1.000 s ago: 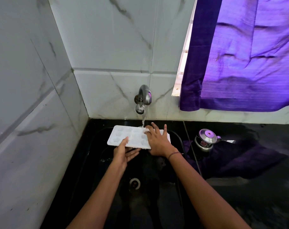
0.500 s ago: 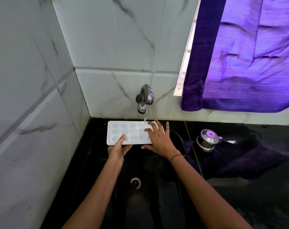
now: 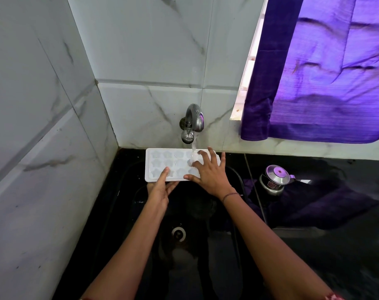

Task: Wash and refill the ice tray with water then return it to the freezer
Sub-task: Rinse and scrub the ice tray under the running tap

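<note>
The tray is level over the far end of the sink, just under the tap, with the water landing on its right half. My left hand grips the near edge, thumb on top and fingers curled beneath. My right hand lies flat on the right end with its fingers spread and holds nothing.

I judge this to be the washing step. To do it well, I should work my right fingertips into every cell, not only those under the stream. I should slide the tray sideways so the left cells get rinsed too, then tip it to dump the dirty water before refilling. My left hand must hold firmly, since wet plastic is slippery and pressing on one end could tilt the tray.

The tray is white, matte plastic, a long rectangle with rounded corners and three rows of shallow, star-like cells. It looks light and a little flexible. The tap is short, curved, shiny metal. The sink is glossy black with a pale ring at the drain. On the black counter to the right sits a steel pot with a domed lid. The tiles behind are smooth, grey-veined marble. A purple curtain hangs at far right, creased and ribbed.
</note>
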{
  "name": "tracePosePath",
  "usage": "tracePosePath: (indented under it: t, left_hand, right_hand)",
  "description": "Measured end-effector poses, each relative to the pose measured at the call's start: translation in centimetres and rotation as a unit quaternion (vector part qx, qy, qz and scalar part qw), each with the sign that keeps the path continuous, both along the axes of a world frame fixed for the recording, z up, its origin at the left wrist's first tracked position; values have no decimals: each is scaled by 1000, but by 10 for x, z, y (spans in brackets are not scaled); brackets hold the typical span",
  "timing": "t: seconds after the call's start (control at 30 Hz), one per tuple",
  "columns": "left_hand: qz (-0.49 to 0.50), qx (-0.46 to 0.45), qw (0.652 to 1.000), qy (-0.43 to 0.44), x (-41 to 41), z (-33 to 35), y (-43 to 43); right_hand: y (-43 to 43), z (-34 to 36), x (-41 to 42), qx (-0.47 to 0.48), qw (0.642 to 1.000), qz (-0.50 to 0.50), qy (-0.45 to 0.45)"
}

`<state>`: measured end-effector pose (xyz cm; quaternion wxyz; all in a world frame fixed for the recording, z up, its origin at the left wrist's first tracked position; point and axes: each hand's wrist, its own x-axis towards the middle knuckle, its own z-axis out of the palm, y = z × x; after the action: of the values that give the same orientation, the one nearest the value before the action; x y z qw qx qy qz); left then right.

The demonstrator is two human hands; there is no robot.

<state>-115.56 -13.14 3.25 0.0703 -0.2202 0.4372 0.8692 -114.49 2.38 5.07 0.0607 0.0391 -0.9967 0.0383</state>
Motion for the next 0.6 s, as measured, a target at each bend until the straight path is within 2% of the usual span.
tracePosePath:
  t: [0.2, 0.33, 0.6]
  left_hand:
    - [1, -1, 1000, -6, -1, -1, -1]
    - [-15, -12, 1000, -10, 0, -1, 0]
    - [-24, -18, 999, -21, 1, -3, -1]
  right_hand:
    - [-1, -1, -1, -9, 1000, 0, -13]
    - [-5, -6, -3, -8, 1000, -5, 23]
    - [-4, -6, 0, 0, 1000, -18, 8]
